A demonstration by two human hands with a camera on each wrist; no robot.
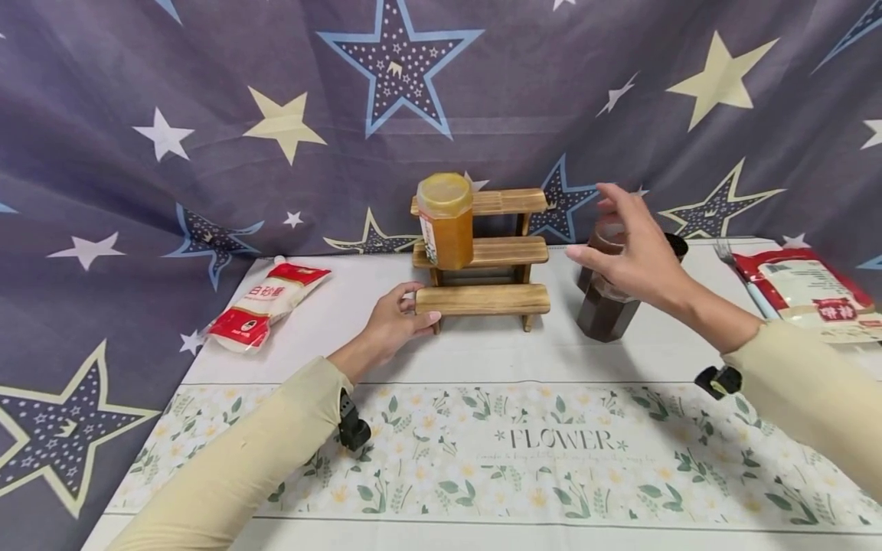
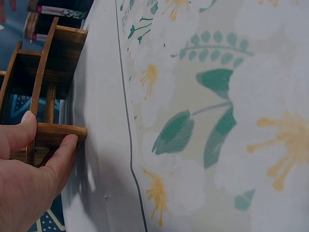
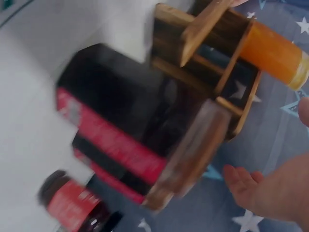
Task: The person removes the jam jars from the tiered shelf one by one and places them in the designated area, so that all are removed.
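Note:
A small three-tier wooden stand (image 1: 482, 300) is at the table's middle. My left hand (image 1: 394, 325) grips the left end of its lowest step, thumb and fingers on the wood (image 2: 63, 129) in the left wrist view. A jar of orange honey-like contents (image 1: 451, 237) with a yellow lid stands at the left end of the middle step. My right hand (image 1: 637, 256) hovers over a dark eight-sided jar (image 1: 606, 315), thumb and fingers spread apart. In the right wrist view, that dark jar (image 3: 130, 96) has a pink-red label and appears apart from the fingers (image 3: 241, 186). A second similar jar (image 3: 111, 166) is behind it.
A red-and-white sugar bag (image 1: 269, 306) lies on the left. Behind my right hand is a dark bottle with a red label (image 3: 75, 205). Farther right are a fork (image 1: 747, 279) and another red-and-white bag (image 1: 809, 291). A starry curtain (image 1: 227, 61) hangs behind the table.

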